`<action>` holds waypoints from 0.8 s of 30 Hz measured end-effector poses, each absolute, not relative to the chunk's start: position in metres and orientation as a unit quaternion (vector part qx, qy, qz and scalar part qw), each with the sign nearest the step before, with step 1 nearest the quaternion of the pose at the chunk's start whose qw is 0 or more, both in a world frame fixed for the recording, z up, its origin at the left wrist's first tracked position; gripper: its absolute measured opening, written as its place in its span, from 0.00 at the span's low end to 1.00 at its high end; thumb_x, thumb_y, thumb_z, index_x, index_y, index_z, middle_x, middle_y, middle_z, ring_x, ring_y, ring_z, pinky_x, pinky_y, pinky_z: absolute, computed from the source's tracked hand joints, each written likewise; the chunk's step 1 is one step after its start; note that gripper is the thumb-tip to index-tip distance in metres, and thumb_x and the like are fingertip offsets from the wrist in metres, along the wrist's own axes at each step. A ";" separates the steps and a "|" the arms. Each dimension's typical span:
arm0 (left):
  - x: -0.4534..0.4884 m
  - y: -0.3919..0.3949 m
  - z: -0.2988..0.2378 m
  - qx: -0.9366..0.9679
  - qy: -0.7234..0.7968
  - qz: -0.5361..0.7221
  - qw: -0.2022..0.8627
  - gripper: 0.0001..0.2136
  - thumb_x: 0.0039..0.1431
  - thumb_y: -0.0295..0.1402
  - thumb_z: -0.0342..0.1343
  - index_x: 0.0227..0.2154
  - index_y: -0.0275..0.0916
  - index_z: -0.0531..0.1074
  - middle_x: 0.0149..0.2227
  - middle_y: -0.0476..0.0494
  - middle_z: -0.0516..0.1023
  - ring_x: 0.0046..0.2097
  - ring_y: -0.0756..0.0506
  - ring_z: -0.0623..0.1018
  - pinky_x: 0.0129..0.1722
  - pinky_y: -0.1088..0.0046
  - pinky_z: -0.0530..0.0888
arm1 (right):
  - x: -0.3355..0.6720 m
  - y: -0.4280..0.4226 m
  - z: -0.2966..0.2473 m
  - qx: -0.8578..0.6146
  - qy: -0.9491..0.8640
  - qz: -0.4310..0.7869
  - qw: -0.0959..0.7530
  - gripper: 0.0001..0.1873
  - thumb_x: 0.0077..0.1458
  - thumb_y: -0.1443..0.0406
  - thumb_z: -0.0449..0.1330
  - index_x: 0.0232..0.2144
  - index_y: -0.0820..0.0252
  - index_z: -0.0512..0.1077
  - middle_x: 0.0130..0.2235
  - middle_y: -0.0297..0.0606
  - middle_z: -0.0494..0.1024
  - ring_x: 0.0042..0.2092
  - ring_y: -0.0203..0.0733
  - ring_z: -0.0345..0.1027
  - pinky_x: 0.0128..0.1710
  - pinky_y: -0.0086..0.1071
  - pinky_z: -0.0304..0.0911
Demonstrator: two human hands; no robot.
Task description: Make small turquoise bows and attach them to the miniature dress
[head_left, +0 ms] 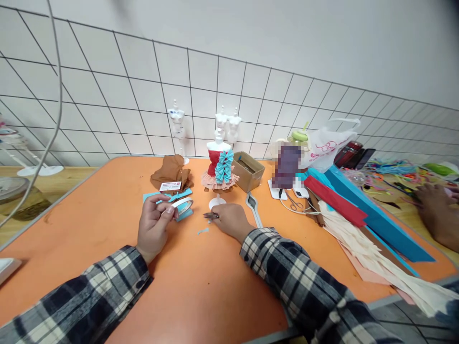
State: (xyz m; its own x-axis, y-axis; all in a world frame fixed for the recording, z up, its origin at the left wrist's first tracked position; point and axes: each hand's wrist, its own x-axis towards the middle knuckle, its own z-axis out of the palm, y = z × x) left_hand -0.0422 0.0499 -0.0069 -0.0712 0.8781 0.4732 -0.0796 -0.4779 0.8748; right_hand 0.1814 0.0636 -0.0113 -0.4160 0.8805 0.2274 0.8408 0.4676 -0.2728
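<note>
My left hand (155, 224) pinches a roll of white tape (183, 205) between thumb and fingers, above the table. My right hand (232, 220) is closed round small metal snips (211, 216), whose dark tips point left. Just behind that hand stands a miniature dress form (217, 147) on a round white base, wearing a red bodice, turquoise ruffles and a peach ruffled skirt. Turquoise paper pieces (184, 214) lie behind and below the tape roll. A small light-blue scrap (202, 231) rests on the orange table (201, 277) between my hands.
Brown crumpled material (168, 172) bears a small white box (170, 187). A cardboard box (250, 173), scissors (295, 204) and a grey-handled tool (253, 205) lie around the dress form. Coloured paper strips (337, 200) spread rightward. Another person's hand (435, 210) is at far right.
</note>
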 end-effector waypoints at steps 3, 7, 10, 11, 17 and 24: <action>-0.047 0.049 -0.009 0.590 0.333 0.634 0.373 0.11 0.60 0.37 0.57 0.42 0.41 0.64 0.23 0.54 0.69 0.27 0.49 0.69 0.30 0.73 0.66 | 0.190 0.065 -0.014 -0.501 -0.839 0.073 0.199 0.12 0.59 0.68 0.55 0.42 0.55 0.77 0.43 0.39 0.81 0.46 0.43 0.74 0.42 0.32 0.64; -0.047 0.046 -0.008 0.606 0.320 0.607 0.403 0.09 0.64 0.39 0.52 0.42 0.40 0.65 0.21 0.54 0.65 0.24 0.50 0.63 0.25 0.74 0.61 | 0.200 0.056 -0.013 -0.461 -0.817 0.130 0.322 0.25 0.56 0.74 0.53 0.54 0.54 0.71 0.50 0.38 0.78 0.50 0.41 0.71 0.48 0.32 0.64; -0.041 0.042 -0.004 0.603 0.315 0.597 0.424 0.08 0.64 0.38 0.51 0.42 0.41 0.65 0.20 0.55 0.63 0.22 0.50 0.61 0.23 0.74 0.58 | 0.195 0.044 -0.008 -0.404 -0.788 0.218 0.410 0.20 0.59 0.66 0.55 0.53 0.58 0.72 0.47 0.40 0.79 0.46 0.40 0.72 0.45 0.31 0.65; -0.038 0.040 -0.003 0.602 0.316 0.596 0.427 0.08 0.64 0.38 0.50 0.42 0.41 0.65 0.20 0.54 0.63 0.23 0.50 0.61 0.24 0.74 0.58 | 0.191 0.038 -0.007 -0.377 -0.790 0.255 0.410 0.19 0.60 0.63 0.56 0.53 0.58 0.72 0.46 0.40 0.79 0.43 0.39 0.73 0.42 0.30 0.66; -0.028 0.031 -0.001 0.620 0.312 0.617 0.372 0.14 0.59 0.43 0.56 0.41 0.40 0.67 0.29 0.48 0.68 0.32 0.46 0.69 0.32 0.70 0.66 | 0.178 0.009 -0.002 -0.348 -0.820 0.256 0.376 0.11 0.63 0.62 0.55 0.39 0.56 0.78 0.33 0.34 0.80 0.34 0.36 0.72 0.36 0.26 0.62; -0.027 0.027 0.002 0.602 0.298 0.556 0.490 0.17 0.62 0.44 0.51 0.26 0.36 0.73 0.24 0.45 0.69 0.24 0.48 0.66 0.24 0.70 0.64 | 0.193 0.014 -0.005 -0.417 -0.772 0.166 0.451 0.10 0.61 0.62 0.57 0.41 0.56 0.77 0.33 0.35 0.82 0.34 0.38 0.74 0.37 0.27 0.64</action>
